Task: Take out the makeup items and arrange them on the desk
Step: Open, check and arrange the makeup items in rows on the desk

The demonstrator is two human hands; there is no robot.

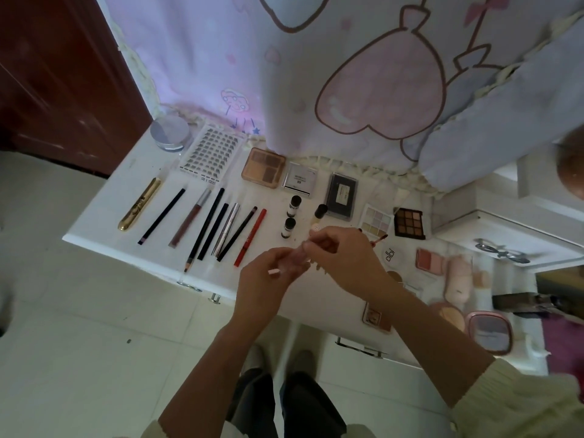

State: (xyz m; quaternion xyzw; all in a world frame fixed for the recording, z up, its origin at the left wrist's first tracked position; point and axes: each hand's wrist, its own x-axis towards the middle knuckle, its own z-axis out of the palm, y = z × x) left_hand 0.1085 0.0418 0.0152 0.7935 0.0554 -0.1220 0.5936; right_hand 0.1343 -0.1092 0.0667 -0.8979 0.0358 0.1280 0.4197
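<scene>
Across the desk's [104, 221] left end and middle, most makeup already lay in rows: lash tray [210, 153], brown palette [409, 222], red pencil [251, 238]. Toward the right end, a pink case [456, 279] sat in what seemed a clear tray [471, 263], probably unsorted. Over the front edge, left hand [265, 279] and right hand [344, 257] together pinched a small pink tube [273, 272].

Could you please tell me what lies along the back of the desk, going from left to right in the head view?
Round powder jar → false-lash tray → peach eyeshadow palette → silver compact box → black case → pastel palette → brown nine-pan palette.
</scene>
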